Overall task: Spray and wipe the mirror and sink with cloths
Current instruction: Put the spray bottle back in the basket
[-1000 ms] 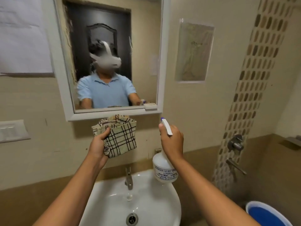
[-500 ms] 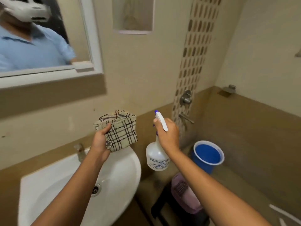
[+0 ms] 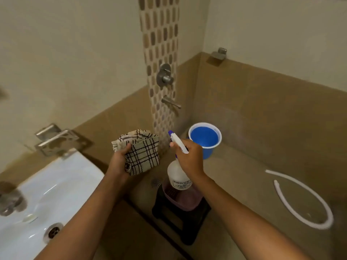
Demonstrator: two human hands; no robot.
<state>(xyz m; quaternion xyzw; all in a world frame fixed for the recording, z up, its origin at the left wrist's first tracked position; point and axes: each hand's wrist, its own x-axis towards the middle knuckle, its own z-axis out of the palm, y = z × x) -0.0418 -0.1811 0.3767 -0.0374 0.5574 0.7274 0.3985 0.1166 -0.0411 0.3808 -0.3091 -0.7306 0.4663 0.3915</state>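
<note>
Head view, centre: left hand (image 3: 120,162) clamped on folded checked cloth (image 3: 141,152), held above floor, right of white sink (image 3: 56,186). Right hand (image 3: 189,158) gripping neck of white spray bottle (image 3: 177,177), upright, above pink basket (image 3: 180,200) on black stool (image 3: 185,222). Blue bucket (image 3: 204,137) far right on floor.

The sink (image 3: 62,186) is cut off at the left edge, its tap (image 3: 10,200) blurred; bottle (image 3: 178,177) label too small to read

Single head view, looking steeply down, close over sink (image 3: 56,184) edge.
</note>
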